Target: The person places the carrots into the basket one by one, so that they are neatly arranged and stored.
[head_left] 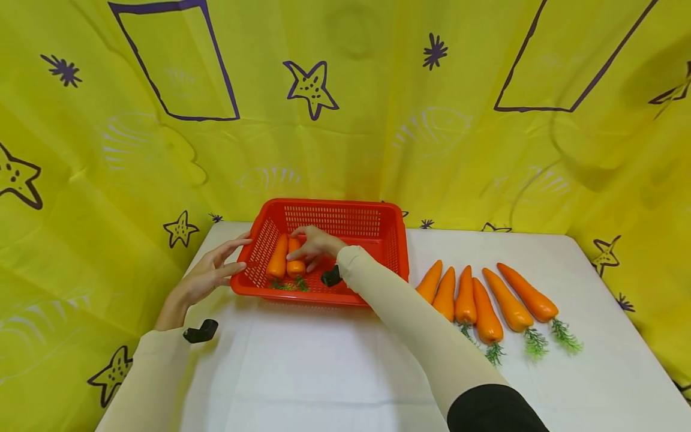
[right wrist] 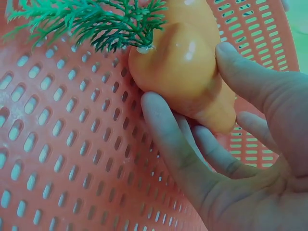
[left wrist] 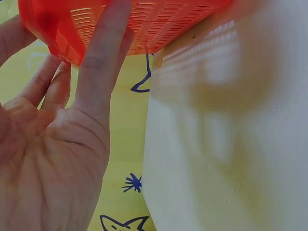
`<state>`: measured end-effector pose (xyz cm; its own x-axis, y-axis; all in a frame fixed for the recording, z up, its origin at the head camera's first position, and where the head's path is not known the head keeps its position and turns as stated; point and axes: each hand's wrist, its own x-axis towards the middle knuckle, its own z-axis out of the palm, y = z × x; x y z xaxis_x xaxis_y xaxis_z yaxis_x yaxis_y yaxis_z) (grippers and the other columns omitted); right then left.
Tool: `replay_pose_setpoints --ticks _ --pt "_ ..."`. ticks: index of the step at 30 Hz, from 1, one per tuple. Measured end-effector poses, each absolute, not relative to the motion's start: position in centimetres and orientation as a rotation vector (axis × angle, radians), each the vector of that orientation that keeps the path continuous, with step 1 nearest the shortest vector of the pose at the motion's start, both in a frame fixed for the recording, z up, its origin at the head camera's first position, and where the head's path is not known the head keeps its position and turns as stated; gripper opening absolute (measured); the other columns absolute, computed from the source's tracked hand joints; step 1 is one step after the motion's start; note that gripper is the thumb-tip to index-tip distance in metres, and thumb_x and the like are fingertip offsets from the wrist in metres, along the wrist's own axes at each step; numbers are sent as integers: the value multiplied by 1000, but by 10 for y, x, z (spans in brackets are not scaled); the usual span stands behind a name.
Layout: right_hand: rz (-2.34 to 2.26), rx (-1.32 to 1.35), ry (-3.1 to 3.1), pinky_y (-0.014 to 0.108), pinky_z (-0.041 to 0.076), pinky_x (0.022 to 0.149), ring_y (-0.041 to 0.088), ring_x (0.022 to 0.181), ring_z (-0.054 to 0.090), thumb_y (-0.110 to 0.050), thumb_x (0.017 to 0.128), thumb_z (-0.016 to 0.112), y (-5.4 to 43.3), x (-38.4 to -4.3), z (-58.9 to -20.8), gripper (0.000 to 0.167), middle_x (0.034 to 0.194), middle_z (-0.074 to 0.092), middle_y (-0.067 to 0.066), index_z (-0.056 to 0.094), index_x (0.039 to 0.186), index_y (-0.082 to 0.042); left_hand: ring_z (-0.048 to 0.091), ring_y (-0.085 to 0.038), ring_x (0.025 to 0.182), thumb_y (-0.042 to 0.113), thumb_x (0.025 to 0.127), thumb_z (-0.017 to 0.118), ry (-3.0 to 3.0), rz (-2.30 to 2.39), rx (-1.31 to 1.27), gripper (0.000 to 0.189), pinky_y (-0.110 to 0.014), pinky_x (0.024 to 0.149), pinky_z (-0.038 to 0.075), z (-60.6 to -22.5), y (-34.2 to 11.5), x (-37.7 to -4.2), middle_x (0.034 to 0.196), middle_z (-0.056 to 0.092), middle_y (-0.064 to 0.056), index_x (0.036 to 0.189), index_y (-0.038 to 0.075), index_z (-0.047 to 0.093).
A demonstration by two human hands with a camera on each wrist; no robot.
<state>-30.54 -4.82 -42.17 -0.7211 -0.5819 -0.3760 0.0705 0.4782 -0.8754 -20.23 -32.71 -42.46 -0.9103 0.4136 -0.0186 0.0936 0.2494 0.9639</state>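
In the head view, a red plastic basket (head_left: 345,211) with slotted walls stands at the back of the table. Two orange carrots lie side by side in its left half, the left carrot (head_left: 278,259) near the basket's end wall. My right hand (head_left: 318,245) reaches in and holds the other carrot (right wrist: 175,62), thumb and fingers on opposite sides of its thick end. Its green leafy top (right wrist: 120,21) sticks out toward the front. Against the basket's left end rests my left hand (head_left: 207,273), fingers spread and fairly straight, with thumb and fingertips at the rim.
Several more carrots (head_left: 506,300) with green tops lie in a row on the white tabletop (head_left: 302,366), right of the basket; my right forearm overlaps the nearest ones. A yellow patterned curtain (head_left: 356,144) hangs behind the table and along both sides.
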Motion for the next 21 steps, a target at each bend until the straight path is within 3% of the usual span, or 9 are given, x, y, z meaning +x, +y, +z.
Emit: replay_pose_setpoints --ticks 9,17,21 --pt "-1182 -476 2070 43 61 76 31 87 69 -12 96 74 -37 -302 -414 70 140 48 25 39 156 -8 24 -40 150 14 106 57 2253 1702 458 56 -48 90 54 -425 -327 -202 173 12 1 158 9 37" --pt "-1055 -573 2106 46 60 83 40 102 70 -14 96 74 -16 -299 -391 73 160 32 23 35 158 -8 20 -44 151 15 106 58 2265 1693 456 55 -49 90 53 -422 -326 -200 173 11 -1 157 9 38" --pt "-972 -697 2188 46 60 79 41 95 69 -17 96 75 -5 -297 -377 74 137 54 30 36 158 -10 19 -43 151 14 106 57 2242 1710 443 57 -42 89 55 -421 -325 -199 173 11 0 158 8 35"
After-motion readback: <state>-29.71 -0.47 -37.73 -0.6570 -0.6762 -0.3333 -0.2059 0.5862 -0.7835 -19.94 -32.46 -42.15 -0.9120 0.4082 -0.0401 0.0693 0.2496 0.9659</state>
